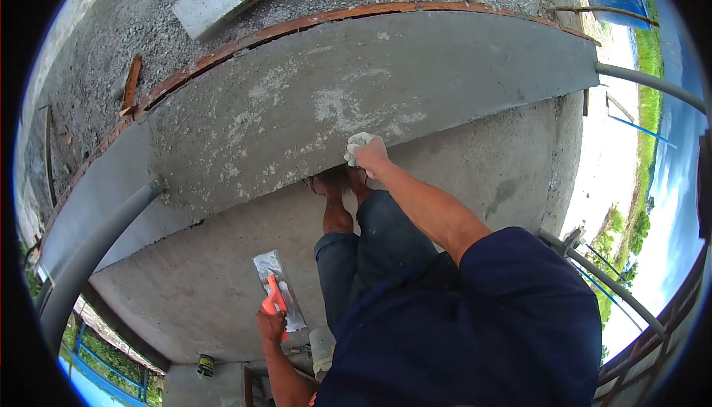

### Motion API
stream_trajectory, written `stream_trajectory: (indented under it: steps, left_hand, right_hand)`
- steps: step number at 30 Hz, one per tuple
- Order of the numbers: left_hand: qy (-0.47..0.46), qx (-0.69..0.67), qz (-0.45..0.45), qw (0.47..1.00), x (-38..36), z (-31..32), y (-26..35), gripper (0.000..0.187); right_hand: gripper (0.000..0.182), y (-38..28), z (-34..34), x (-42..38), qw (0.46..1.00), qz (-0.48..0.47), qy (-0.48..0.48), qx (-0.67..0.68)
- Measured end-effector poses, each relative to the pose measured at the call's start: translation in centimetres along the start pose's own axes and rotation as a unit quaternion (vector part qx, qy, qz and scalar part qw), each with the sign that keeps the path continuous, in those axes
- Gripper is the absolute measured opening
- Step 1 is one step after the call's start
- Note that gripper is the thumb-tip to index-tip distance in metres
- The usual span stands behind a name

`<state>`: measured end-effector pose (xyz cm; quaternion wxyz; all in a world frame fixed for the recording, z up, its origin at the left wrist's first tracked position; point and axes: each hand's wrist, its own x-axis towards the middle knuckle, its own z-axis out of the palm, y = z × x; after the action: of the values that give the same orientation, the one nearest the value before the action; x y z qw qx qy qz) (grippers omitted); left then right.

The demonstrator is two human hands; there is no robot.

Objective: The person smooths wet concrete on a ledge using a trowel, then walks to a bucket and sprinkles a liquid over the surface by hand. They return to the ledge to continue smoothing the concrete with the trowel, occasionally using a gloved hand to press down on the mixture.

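Navy shirt (475, 325) fills the lower right. Left hand (271, 323) is wrapped around the orange-handled trowel (274, 296), lower left of centre. Right hand (367, 153) looks curled mid-frame by the grey slab (482, 55); can't tell if that white stuff (357, 144) is a glove or a handful. Loose pale crumbs (335, 109) could score the surface if dragged along.

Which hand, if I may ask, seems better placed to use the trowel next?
Left, I'd judge: the left hand grips the trowel by its orange handle, while the right hand is away from it, by the grey ledge's edge.
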<state>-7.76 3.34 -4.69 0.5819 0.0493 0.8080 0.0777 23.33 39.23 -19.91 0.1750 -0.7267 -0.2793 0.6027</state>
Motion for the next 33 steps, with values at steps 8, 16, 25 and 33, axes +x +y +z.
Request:
stream_trajectory:
  steps: [8,16,25,33]
  left_hand:
    - [0.035,0.004,-0.027,0.999,-0.6,-1.1,-1.4,0.030]
    - [0.049,-0.040,-0.020,0.998,-0.4,-0.5,-2.0,0.029]
    - [0.064,-0.034,0.001,0.997,-0.1,1.0,-4.3,0.025]
    - [0.053,-0.012,-0.011,0.998,0.0,3.1,-7.2,0.032]
  right_hand:
    - [0.011,-3.5,-4.7,5.8,0.956,-0.036,0.181,0.226]
    - [0.014,-8.1,11.1,1.8,0.998,-0.029,-0.059,0.024]
    - [0.013,-2.9,12.3,0.4,0.995,-0.020,-0.093,-0.039]
    - [0.017,-4.4,32.3,-1.7,0.962,-0.071,-0.246,-0.096]
